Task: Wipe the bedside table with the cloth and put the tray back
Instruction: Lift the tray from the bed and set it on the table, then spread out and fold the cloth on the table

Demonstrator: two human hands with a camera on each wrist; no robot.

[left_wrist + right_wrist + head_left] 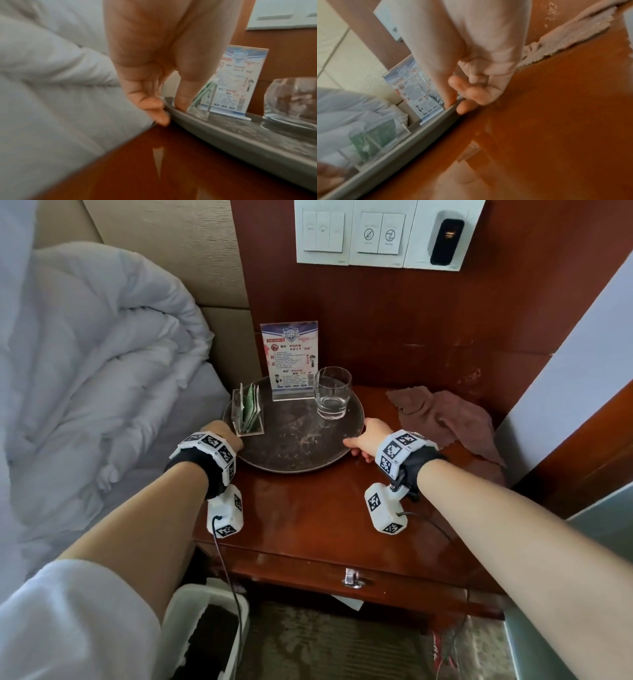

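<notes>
A round dark grey tray (291, 445) lies on the left half of the glossy wooden bedside table (308, 515). It carries a glass (332, 393), a printed sign stand (289, 361) and a clear holder of green sachets (248, 414). My left hand (222, 433) pinches the tray's left rim (223, 132), thumb on top and fingers (159, 116) at the outer edge. On the opposite side, my right hand (366, 440) pinches the tray rim (419, 136) the same way. A crumpled brownish-pink cloth (445, 416) lies at the table's back right, also seen as the cloth (573, 32). Neither hand touches it.
A white duvet (85, 371) bulges against the table's left side. The wall panel with switches (376, 234) stands behind. A white bin (205, 628) sits on the floor at the lower left. The table has a drawer with a metal pull (352, 578).
</notes>
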